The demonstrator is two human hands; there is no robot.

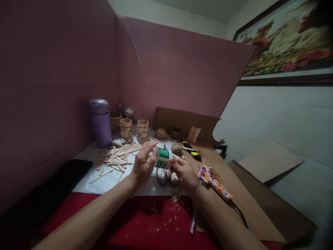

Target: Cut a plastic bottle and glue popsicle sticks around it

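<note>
My left hand (143,163) is closed around one end of a small clear bottle with a green and white label (164,158), held sideways above the table. At its other end, my right hand (186,173) pinches the bottle with thumb and fingertips. Part of the bottle is hidden behind my fingers. Just below it lie scissors with gold-brown handles (162,177), partly covered. A ball of twine (177,149) sits right behind the bottle. Loose wooden craft sticks (117,158) are piled to the left of my left hand.
A purple tumbler (101,125) stands at the left. Two stick-covered cups, one cup (126,129) beside another cup (142,130), stand at the back. A flowered glue gun (214,182) and a yellow-black cutter (191,150) lie on cardboard (249,211) at the right.
</note>
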